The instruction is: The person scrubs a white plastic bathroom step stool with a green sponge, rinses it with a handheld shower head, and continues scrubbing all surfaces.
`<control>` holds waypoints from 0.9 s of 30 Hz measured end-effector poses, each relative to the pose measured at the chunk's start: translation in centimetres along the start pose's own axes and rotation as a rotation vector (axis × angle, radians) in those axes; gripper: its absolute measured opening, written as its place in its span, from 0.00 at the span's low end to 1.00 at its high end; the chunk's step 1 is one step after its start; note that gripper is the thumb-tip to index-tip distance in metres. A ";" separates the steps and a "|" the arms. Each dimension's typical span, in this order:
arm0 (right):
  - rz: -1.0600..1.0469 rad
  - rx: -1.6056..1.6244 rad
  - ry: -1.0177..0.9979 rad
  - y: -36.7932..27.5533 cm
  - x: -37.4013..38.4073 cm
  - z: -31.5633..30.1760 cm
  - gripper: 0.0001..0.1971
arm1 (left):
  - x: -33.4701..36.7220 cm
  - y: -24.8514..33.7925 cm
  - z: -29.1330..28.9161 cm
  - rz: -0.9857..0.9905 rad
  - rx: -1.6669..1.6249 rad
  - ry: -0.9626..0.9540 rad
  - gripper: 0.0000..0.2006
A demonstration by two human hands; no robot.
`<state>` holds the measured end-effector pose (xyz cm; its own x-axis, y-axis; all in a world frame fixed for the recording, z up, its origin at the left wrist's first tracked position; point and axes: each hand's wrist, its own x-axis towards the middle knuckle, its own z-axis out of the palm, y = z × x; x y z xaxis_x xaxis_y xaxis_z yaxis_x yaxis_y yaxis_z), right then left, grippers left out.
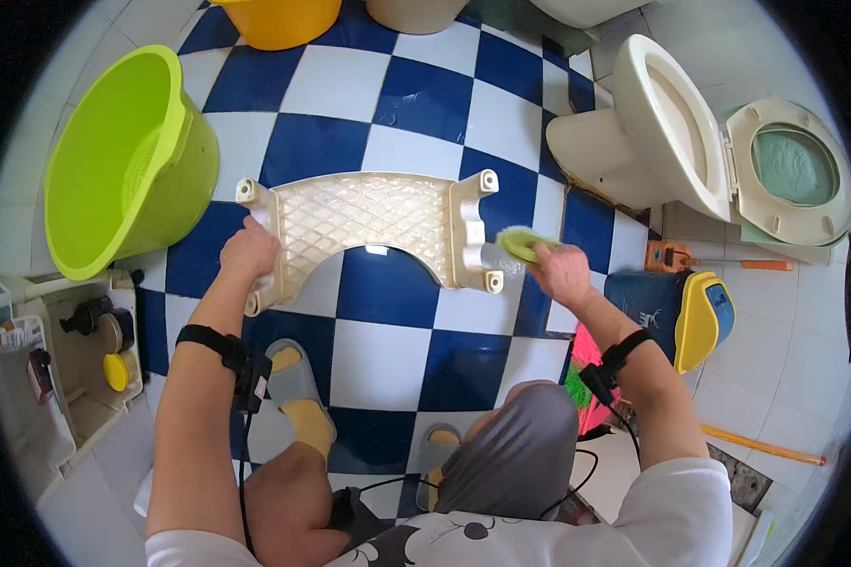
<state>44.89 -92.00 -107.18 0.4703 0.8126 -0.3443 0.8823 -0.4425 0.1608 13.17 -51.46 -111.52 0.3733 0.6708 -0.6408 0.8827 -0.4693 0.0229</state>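
Note:
A cream plastic footstool, curved round a deep notch, is held over the tiled floor with its ribbed underside up and its short legs showing. My left hand grips it at the left end, fingers partly hidden behind the leg. In my right hand is a green scrub brush, its pale bristles facing the stool's right-hand legs. The bristles are close to the leg; whether they touch it I cannot tell. Suds or wetness shine on the stool's ribbed surface.
A large lime-green tub leans at the left, above a shelf unit with jars. On the right are a toilet with its seat raised and a blue bin with a yellow lid. An orange bucket stands at the back.

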 end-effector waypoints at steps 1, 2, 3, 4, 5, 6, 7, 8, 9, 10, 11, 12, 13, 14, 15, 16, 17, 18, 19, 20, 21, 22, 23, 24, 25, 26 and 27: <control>-0.133 0.118 0.058 0.3 0.0 -0.3 0.12 | 0.0 -0.1 0.1 0.006 0.010 -0.011 0.29; -0.239 0.115 0.095 0.3 0.1 -0.6 0.13 | 0.2 -0.1 0.0 0.016 0.016 -0.014 0.29; -0.357 0.115 0.131 0.5 0.1 -0.9 0.14 | 0.2 -0.2 0.1 0.032 0.026 -0.020 0.29; -0.476 0.121 0.164 0.3 0.3 -1.2 0.15 | 0.2 -0.3 0.2 0.053 0.034 -0.020 0.29; -0.445 0.108 0.089 0.2 0.3 -1.4 0.19 | 0.4 -0.4 0.1 0.048 0.061 -0.037 0.29; -0.297 0.089 -0.031 -0.1 0.5 -1.6 0.19 | 0.5 -0.5 0.1 0.062 0.034 0.008 0.29; -0.149 0.074 -0.153 -0.3 0.6 -1.7 0.20 | 0.6 -0.6 0.3 0.051 0.030 0.014 0.29; 0.016 0.054 -0.294 -0.6 0.6 -1.7 0.21 | 0.5 -0.6 0.5 0.036 0.043 -0.011 0.30; 0.018 0.081 -0.185 -0.8 0.9 -1.8 0.23 | 0.7 -0.5 0.5 0.035 0.049 -0.028 0.29; -0.036 0.185 -0.061 -1.0 1.0 -1.8 0.24 | 0.6 -0.5 0.6 0.033 0.038 -0.019 0.29; -0.063 0.272 0.033 -1.1 1.4 -1.7 0.25 | 0.7 -0.4 0.5 0.024 0.036 -0.027 0.29; -0.048 0.329 0.040 -1.0 1.6 -1.8 0.25 | 0.6 -0.3 0.5 0.017 0.031 -0.024 0.29; -0.158 0.336 -0.041 -0.9 2.1 -1.7 0.27 | 0.6 -0.3 0.4 0.029 0.040 -0.035 0.29; -0.097 0.334 -0.037 -0.7 2.5 -1.9 0.27 | 0.5 -0.3 0.3 0.040 0.045 -0.038 0.29; -0.101 0.375 -0.034 -0.5 2.8 -1.9 0.28 | 0.5 -0.3 0.2 0.027 0.063 -0.043 0.29; -0.145 0.431 -0.004 -0.2 3.2 -2.2 0.28 | 0.5 -0.3 0.1 0.049 0.055 -0.034 0.29; 0.029 0.438 -0.032 -0.2 3.3 -2.3 0.30 | 0.4 -0.4 0.1 0.040 0.049 -0.031 0.29; 0.162 0.175 -0.259 0.0 3.5 -2.6 0.31 | 0.3 -0.4 0.1 0.024 0.061 -0.055 0.29; 0.207 0.228 -0.278 -0.3 3.6 -2.8 0.30 | 0.4 -0.4 0.1 0.038 0.062 -0.042 0.29; 0.283 0.236 -0.238 -0.4 3.8 -3.2 0.29 | 0.4 -0.4 0.2 0.057 0.051 -0.008 0.29; 0.166 0.304 -0.177 -1.0 3.9 -3.4 0.29 | 0.3 -0.5 0.3 0.053 0.041 -0.003 0.29; 0.129 0.325 -0.181 -1.5 4.0 -3.8 0.28 | 0.3 -0.5 0.4 0.056 0.058 -0.015 0.29; 0.126 0.336 -0.235 -2.1 4.5 -4.2 0.28 | 0.3 -0.4 0.4 0.063 0.051 -0.031 0.29; -0.006 0.368 -0.238 -2.6 4.9 -4.6 0.28 | 0.3 -0.4 0.4 0.061 0.046 -0.031 0.29; -0.008 0.355 -0.159 -2.9 5.6 -5.0 0.28 | 0.2 -0.4 0.4 0.044 0.044 -0.005 0.29; -0.078 0.397 -0.147 -3.3 6.4 -5.4 0.28 | 0.1 -0.4 0.3 0.045 0.040 -0.029 0.29; 0.008 0.338 -0.216 -3.0 6.9 -5.8 0.28 | 0.1 -0.3 0.3 0.033 0.040 -0.028 0.29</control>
<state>45.64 -82.86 -104.63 0.4303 0.7259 -0.5365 0.8046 -0.5779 -0.1365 12.87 -51.42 -111.77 0.3929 0.6385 -0.6618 0.8579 -0.5137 0.0137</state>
